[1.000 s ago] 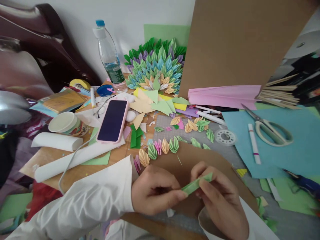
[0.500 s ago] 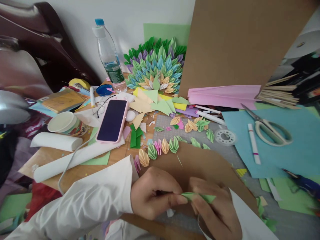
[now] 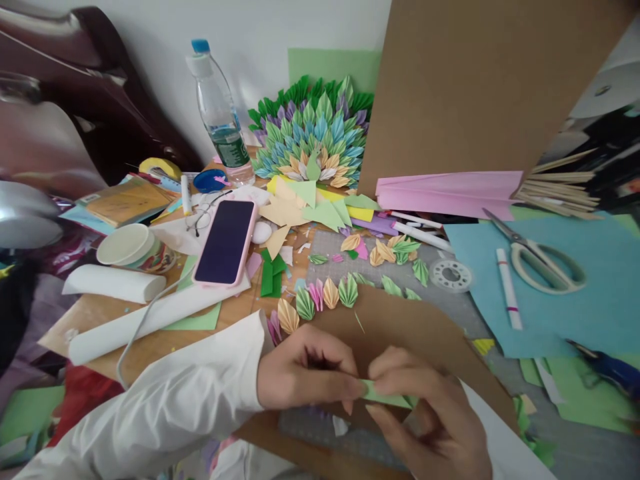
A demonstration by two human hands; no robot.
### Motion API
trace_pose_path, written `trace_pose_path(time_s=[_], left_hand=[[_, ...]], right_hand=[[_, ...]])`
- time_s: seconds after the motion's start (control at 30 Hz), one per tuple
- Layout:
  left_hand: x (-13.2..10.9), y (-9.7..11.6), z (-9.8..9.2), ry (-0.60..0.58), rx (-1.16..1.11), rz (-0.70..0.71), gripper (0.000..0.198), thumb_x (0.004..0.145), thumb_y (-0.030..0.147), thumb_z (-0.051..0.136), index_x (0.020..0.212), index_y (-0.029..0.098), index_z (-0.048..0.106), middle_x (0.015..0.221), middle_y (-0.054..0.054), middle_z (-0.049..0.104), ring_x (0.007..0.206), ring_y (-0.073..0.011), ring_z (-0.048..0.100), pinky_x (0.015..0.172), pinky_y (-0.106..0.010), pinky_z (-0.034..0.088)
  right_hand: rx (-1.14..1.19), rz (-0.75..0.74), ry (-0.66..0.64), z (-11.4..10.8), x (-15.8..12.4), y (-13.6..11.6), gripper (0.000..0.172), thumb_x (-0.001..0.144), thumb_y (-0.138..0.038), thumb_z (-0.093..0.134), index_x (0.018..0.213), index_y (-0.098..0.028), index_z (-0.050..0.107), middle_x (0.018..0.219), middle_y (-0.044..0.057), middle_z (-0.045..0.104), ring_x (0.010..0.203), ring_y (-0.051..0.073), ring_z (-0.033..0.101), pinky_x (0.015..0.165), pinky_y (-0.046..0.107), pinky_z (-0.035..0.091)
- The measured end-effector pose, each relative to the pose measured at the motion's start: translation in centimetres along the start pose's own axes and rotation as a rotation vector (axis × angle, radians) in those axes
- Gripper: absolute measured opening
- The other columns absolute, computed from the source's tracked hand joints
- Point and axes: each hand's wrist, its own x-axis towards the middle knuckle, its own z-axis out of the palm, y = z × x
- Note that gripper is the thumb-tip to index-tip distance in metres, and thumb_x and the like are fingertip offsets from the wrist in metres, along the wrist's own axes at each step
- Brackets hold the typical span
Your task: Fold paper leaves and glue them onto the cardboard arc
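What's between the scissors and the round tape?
In the head view, a white pen lies between the scissors and the tape. It rests on the blue paper.

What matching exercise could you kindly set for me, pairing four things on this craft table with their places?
Things: 1 scissors; 2 phone; 3 water bottle; 4 green paper strip
Places: A upright by the wall; B pinched between left hand and right hand; C on the blue sheet; D face up near the paper cup
Pairs: 1-C; 2-D; 3-A; 4-B
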Motion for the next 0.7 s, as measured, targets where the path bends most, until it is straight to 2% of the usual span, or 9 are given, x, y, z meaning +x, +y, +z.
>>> trace_pose_path(time_s=[0.1, 0.2, 0.27, 0.33, 0.43, 0.7], left_hand=[[0.04, -0.03, 0.14, 0.088, 0.061, 0.045, 0.034, 0.085, 0.036, 0.065, 0.065, 0.008, 0.065, 0.048, 0.002, 0.047, 0.040, -0.0041, 0.036, 0.039, -0.016, 0.025], [0.10, -0.06, 0.47, 0.239, 0.162, 0.254, 0.018, 0.083, 0.026, 0.067, 0.085, 0.008, 0.068, 0.060, -0.002, 0.059, 0.050, -0.0076, 0.051, 0.047, -0.016, 0.039], [0.14, 0.06, 0.58, 0.283, 0.244, 0.422, 0.017, 0.079, 0.016, 0.069, 0.094, 0.008, 0.068, 0.073, -0.006, 0.066, 0.064, -0.0111, 0.060, 0.058, -0.018, 0.048], [0.20, 0.26, 0.55, 0.257, 0.326, 0.558, 0.016, 0.076, 0.009, 0.070, 0.092, 0.008, 0.069, 0.077, -0.009, 0.070, 0.070, -0.0137, 0.064, 0.064, -0.021, 0.052], [0.32, 0.53, 0.37, 0.202, 0.395, 0.663, 0.010, 0.077, 0.004, 0.069, 0.086, 0.007, 0.071, 0.075, -0.012, 0.073, 0.070, -0.0154, 0.068, 0.067, -0.023, 0.055], [0.35, 0.24, 0.18, 0.138, 0.374, 0.728, 0.012, 0.077, 0.003, 0.071, 0.088, 0.006, 0.073, 0.078, -0.014, 0.074, 0.072, -0.0161, 0.071, 0.067, -0.021, 0.057]], right_hand=[[-0.017, -0.068, -0.058, -0.20, 0.15, 0.22, 0.026, 0.081, 0.002, 0.058, 0.095, -0.021, 0.060, 0.080, 0.001, 0.061, 0.067, 0.010, 0.059, 0.060, 0.021, 0.049], [-0.065, -0.040, -0.042, -0.59, -0.07, 0.51, 0.031, 0.080, 0.002, 0.061, 0.100, -0.022, 0.060, 0.081, 0.001, 0.063, 0.068, 0.011, 0.059, 0.059, 0.022, 0.049], [-0.073, -0.006, -0.012, -0.74, -0.32, 0.65, 0.031, 0.080, 0.000, 0.061, 0.100, -0.024, 0.060, 0.082, 0.001, 0.063, 0.068, 0.012, 0.059, 0.058, 0.023, 0.049], [-0.066, 0.011, 0.019, -0.71, -0.52, 0.73, 0.031, 0.081, 0.000, 0.061, 0.100, -0.025, 0.060, 0.082, 0.001, 0.063, 0.069, 0.013, 0.060, 0.058, 0.024, 0.049], [-0.050, 0.006, 0.060, -0.50, -0.63, 0.73, 0.033, 0.080, 0.000, 0.060, 0.100, -0.025, 0.060, 0.081, 0.001, 0.064, 0.070, 0.014, 0.061, 0.059, 0.025, 0.050], [-0.014, -0.062, 0.067, -0.43, 0.03, 0.45, 0.033, 0.076, 0.003, 0.061, 0.094, -0.025, 0.062, 0.075, 0.000, 0.064, 0.060, 0.012, 0.058, 0.053, 0.025, 0.047]])
